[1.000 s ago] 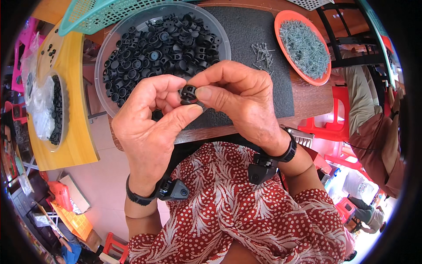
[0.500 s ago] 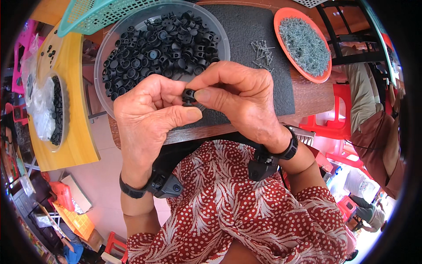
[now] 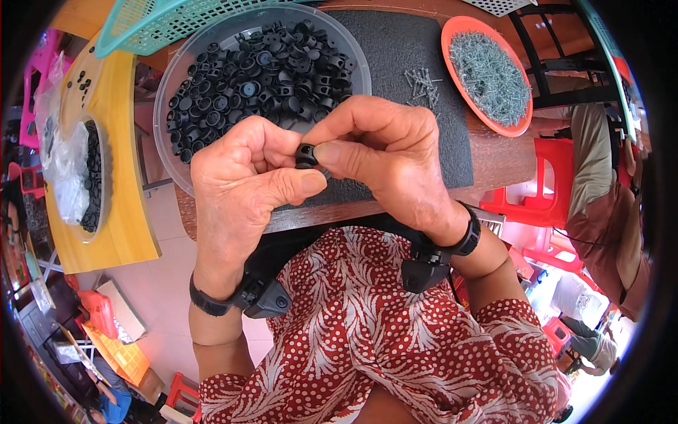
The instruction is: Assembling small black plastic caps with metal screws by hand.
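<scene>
A small round black plastic part (image 3: 305, 157) with a hole in its side is pinched between my two hands. My left hand (image 3: 244, 169) steadies it with the fingertips, its thumb below the part. From the other side my right hand (image 3: 385, 148) grips it between thumb and index finger. Just beyond my hands stands a clear round tub (image 3: 164, 141) heaped with similar black parts (image 3: 261, 74). Whether a screw sits inside the held part cannot be made out. Both wrists wear black straps with small devices.
A black mat (image 3: 395, 42) covers part of the brown table, with several loose screws (image 3: 424, 86) on it. An orange plate (image 3: 520, 127) of screws stands at the right, a turquoise basket (image 3: 155, 32) at the back left. A yellow table (image 3: 127, 233) holds another tub.
The black part has turned a little and its lower piece now sits less far below my fingers. Both hands keep their hold, with only a slight shift to the right.
</scene>
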Demonstrator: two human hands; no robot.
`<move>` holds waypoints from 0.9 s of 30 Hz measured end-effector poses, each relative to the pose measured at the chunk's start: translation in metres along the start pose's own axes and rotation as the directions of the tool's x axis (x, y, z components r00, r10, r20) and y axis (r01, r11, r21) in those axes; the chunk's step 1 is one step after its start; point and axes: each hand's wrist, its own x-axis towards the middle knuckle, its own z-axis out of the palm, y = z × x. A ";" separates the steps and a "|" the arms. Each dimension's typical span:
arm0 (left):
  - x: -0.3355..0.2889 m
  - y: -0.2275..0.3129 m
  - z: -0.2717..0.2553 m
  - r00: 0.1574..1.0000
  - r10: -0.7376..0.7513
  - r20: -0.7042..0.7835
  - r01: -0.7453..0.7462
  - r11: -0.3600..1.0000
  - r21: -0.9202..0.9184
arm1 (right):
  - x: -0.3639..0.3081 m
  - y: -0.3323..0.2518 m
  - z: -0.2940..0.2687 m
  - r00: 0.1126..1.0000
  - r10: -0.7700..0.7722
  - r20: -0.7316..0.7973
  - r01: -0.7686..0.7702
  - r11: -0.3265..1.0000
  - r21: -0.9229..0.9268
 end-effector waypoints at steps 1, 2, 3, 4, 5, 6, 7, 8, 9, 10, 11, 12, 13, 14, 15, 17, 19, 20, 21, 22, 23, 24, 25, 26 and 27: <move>0.000 0.000 0.001 1.000 0.001 0.001 -0.001 1.000 -0.001 | 0.000 -0.001 0.000 1.000 0.000 0.000 0.000 1.000 -0.001; -0.001 0.000 0.003 0.999 0.026 -0.018 -0.026 0.999 0.023 | -0.001 -0.001 0.001 1.000 -0.014 -0.009 0.014 1.000 -0.016; -0.001 0.000 0.004 0.998 0.053 -0.037 -0.051 0.998 0.048 | -0.001 -0.002 0.002 0.999 -0.029 -0.018 0.028 0.999 -0.031; -0.001 -0.001 0.004 0.998 0.055 -0.037 -0.053 0.997 0.048 | -0.002 -0.002 0.001 0.999 -0.030 -0.018 0.030 0.999 -0.032; 0.000 -0.004 0.003 0.995 0.099 -0.035 -0.095 0.991 0.097 | -0.002 -0.002 0.000 0.999 -0.034 -0.010 0.034 0.999 -0.041; 0.000 -0.007 0.002 0.989 0.142 -0.030 -0.136 0.980 0.145 | -0.002 -0.002 0.000 0.999 -0.038 -0.003 0.038 0.998 -0.051; 0.001 -0.009 0.001 0.989 0.144 -0.030 -0.138 0.980 0.145 | -0.003 -0.002 -0.001 0.999 -0.040 -0.002 0.039 0.998 -0.052; 0.002 -0.011 0.000 0.980 0.197 -0.002 -0.195 0.971 0.135 | -0.003 -0.002 -0.001 0.998 -0.062 0.007 0.062 0.997 -0.037; 0.002 -0.012 0.000 0.968 0.250 0.025 -0.251 0.960 0.123 | -0.003 -0.002 -0.001 0.996 -0.085 0.017 0.085 0.996 -0.022; 0.002 -0.012 0.001 0.968 0.250 0.027 -0.251 0.960 0.122 | -0.003 -0.002 -0.002 0.996 -0.085 0.015 0.085 0.996 -0.024; 0.002 -0.010 0.003 0.960 0.279 0.023 -0.280 0.952 0.121 | -0.002 -0.002 -0.003 0.995 -0.101 0.025 0.102 0.995 -0.023; 0.003 -0.010 0.004 0.951 0.309 0.020 -0.309 0.943 0.120 | -0.002 -0.002 -0.004 0.992 -0.118 0.035 0.119 0.993 -0.022; 0.003 -0.010 0.004 0.951 0.310 0.019 -0.310 0.943 0.119 | -0.002 -0.003 -0.003 0.992 -0.118 0.035 0.119 0.993 -0.023; 0.004 -0.011 0.004 0.929 0.370 0.016 -0.368 0.916 0.160 | -0.002 -0.005 -0.003 0.993 -0.117 0.031 0.117 0.993 -0.013; 0.005 -0.013 0.004 0.903 0.429 0.015 -0.423 0.883 0.202 | -0.002 -0.006 -0.002 0.993 -0.116 0.026 0.116 0.993 -0.004; 0.005 -0.018 0.005 0.883 0.469 0.024 -0.459 0.851 0.257 | -0.005 -0.004 -0.004 0.994 -0.099 0.034 0.099 0.995 -0.007; 0.005 -0.019 0.004 0.858 0.513 0.034 -0.496 0.809 0.314 | -0.008 -0.006 -0.006 0.995 -0.088 0.045 0.089 0.996 -0.009; 0.001 -0.019 0.004 0.851 0.523 0.045 -0.499 0.781 0.376 | -0.010 -0.007 -0.006 0.993 -0.099 0.070 0.104 0.991 -0.080; -0.002 -0.018 0.004 0.845 0.532 0.056 -0.500 0.747 0.438 | -0.013 -0.009 -0.007 0.990 -0.108 0.095 0.122 0.981 -0.149; -0.006 -0.017 0.005 0.850 0.526 0.039 -0.481 0.744 0.463 | -0.015 -0.009 -0.007 0.987 -0.097 0.129 0.101 0.995 -0.019; -0.011 -0.018 0.001 0.858 0.504 0.101 -0.484 0.726 0.488 | -0.014 -0.008 -0.009 0.969 -0.155 0.194 0.172 0.982 -0.074; -0.012 -0.017 0.002 0.855 0.512 0.086 -0.478 0.713 0.512 | -0.012 -0.011 -0.011 0.969 -0.113 0.217 0.137 0.986 -0.098; -0.015 -0.016 0.005 0.854 0.515 0.073 -0.470 0.703 0.534 | -0.014 -0.015 -0.012 0.969 -0.067 0.236 0.098 0.988 -0.122; -0.015 -0.013 0.006 0.855 0.514 0.074 -0.468 0.701 0.538 | -0.014 -0.014 -0.011 0.969 -0.069 0.236 0.098 0.988 -0.117; -0.013 -0.009 0.007 0.843 0.525 0.115 -0.483 0.647 0.589 | -0.013 -0.011 -0.010 0.981 0.031 0.193 -0.040 0.998 0.046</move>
